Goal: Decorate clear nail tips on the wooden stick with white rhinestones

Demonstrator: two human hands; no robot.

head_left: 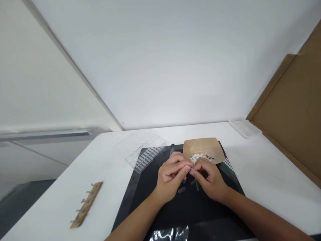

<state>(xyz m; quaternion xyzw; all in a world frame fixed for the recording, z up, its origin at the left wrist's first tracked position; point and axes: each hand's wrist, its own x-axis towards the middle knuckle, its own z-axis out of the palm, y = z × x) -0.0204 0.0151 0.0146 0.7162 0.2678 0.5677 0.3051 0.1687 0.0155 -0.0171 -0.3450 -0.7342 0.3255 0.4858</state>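
Observation:
My left hand [173, 174] and my right hand [209, 179] meet over a black mat [200, 214], thumbs and forefingers pinched together. Between the fingertips is a small pale piece [192, 168] that looks like a false nail tip, mostly covered by the fingers. Clear false nail tips lie on the mat below, one [182, 189] by itself and another [197, 185] close to my right hand. Just beyond my hands, a brown paper tray [213, 147] holds white bits [197, 156] and thin sticks. A dark cylindrical object [172, 149] is partly hidden behind my left hand.
Clear plastic packaging with rows of nail tips [147, 157] lies back left. A sheet of pale dots [234, 163] is at the right, with a clear plastic box [245, 128] behind. Left stands a wooden strip with metal pegs [87, 204]. Cardboard [288, 110] borders the right side.

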